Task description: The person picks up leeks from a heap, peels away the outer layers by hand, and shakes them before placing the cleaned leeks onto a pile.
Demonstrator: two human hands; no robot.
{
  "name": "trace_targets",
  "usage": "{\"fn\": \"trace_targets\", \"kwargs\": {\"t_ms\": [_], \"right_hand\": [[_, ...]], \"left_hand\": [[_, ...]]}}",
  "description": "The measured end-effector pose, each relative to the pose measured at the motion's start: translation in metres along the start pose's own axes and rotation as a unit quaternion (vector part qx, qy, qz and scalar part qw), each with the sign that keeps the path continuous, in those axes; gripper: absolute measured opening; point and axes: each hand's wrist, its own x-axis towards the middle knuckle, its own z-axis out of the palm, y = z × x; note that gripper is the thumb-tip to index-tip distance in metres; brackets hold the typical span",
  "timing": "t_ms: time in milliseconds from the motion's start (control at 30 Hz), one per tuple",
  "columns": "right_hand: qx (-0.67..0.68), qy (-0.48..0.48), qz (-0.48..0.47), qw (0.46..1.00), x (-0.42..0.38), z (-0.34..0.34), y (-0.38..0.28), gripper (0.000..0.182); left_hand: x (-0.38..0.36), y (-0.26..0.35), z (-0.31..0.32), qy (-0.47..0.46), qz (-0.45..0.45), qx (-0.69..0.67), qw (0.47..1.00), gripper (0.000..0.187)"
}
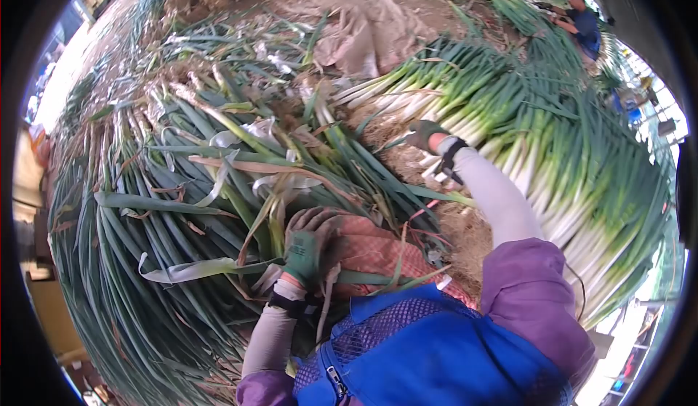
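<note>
My left hand (311, 244), in a green glove with soiled fingers, lies over the edge of a red checked cloth (371, 250) by my lap. Its fingers are stretched and gently bent, with nothing visible in them. Loose leek leaves (196, 268) and dry peelings surround it. My right hand (424, 134), also gloved, reaches forward to the root end of a row of cleaned leeks (509, 130) with white stems. Its fingers are drawn together; whatever they hold is hidden. Short white stem ends (432, 167) show just below that wrist.
A large heap of uncleaned leeks (138, 224) spreads across the left. Behind it a beige sheet (363, 28) lies on the ground. Root trimmings (465, 242) form a strip between the two heaps. Another person (579, 24) works at the far right.
</note>
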Motion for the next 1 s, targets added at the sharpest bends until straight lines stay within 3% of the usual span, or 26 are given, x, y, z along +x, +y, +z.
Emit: {"fn": "trace_targets", "kwargs": {"t_ms": [100, 167, 233, 333, 433, 467, 567, 600, 733, 833, 867, 967, 1000], "right_hand": [[0.003, -0.045, -0.025, 0.999, 0.073, 0.053, -0.054, 0.046], [0.131, 0.026, -0.045, 0.99, 0.095, 0.079, -0.086, 0.04], [0.142, -0.027, 0.003, 0.99, 0.131, 0.095, -0.113, 0.039], [0.208, 0.03, 0.012, 0.978, 0.178, 0.131, -0.139, 0.037], [0.134, 0.067, 0.063, 0.987, 0.205, 0.143, -0.169, 0.038], [0.136, 0.055, 0.085, 0.986, 0.214, 0.146, -0.177, 0.048], [0.072, 0.214, 0.108, 0.968, 0.249, 0.184, -0.191, 0.06], [0.036, 0.161, 0.115, 0.98, 0.256, 0.187, -0.192, 0.066], [-0.024, 0.151, 0.199, 0.968, 0.297, 0.231, -0.196, 0.068], [0.114, -0.067, 0.26, 0.956, 0.308, 0.212, -0.185, 0.07], [0.055, -0.027, 0.247, 0.967, 0.304, 0.208, -0.185, 0.061], [0.095, 0.009, 0.159, 0.983, 0.285, 0.191, -0.177, 0.069], [0.086, 0.068, 0.12, 0.987, 0.28, 0.19, -0.172, 0.071]], "left_hand": [[0.001, -0.009, 0.004, 0.014, -0.015, -0.01, 1.0, 0.039], [0.005, -0.014, 0.004, 0.013, -0.026, -0.024, 0.999, 0.038], [0.011, -0.015, 0.002, 0.004, -0.039, -0.044, 0.998, 0.039], [0.016, -0.02, 0.0, 0.003, -0.049, -0.051, 0.997, 0.038], [0.018, -0.026, 0.0, -0.001, -0.062, -0.058, 0.996, 0.036], [0.019, -0.028, 0.0, -0.006, -0.065, -0.059, 0.996, 0.035], [0.021, -0.035, -0.001, -0.026, -0.077, -0.065, 0.995, 0.034], [0.024, -0.035, -0.004, -0.037, -0.086, -0.071, 0.993, 0.033], [0.026, -0.044, -0.002, -0.042, -0.091, -0.084, 0.991, 0.035], [0.026, -0.048, 0.002, -0.031, -0.087, -0.09, 0.992, 0.037], [0.026, -0.048, 0.003, -0.03, -0.086, -0.093, 0.992, 0.036], [0.025, -0.045, -0.001, -0.023, -0.087, -0.097, 0.991, 0.035], [0.025, -0.043, -0.003, -0.019, -0.087, -0.097, 0.991, 0.035]]}}
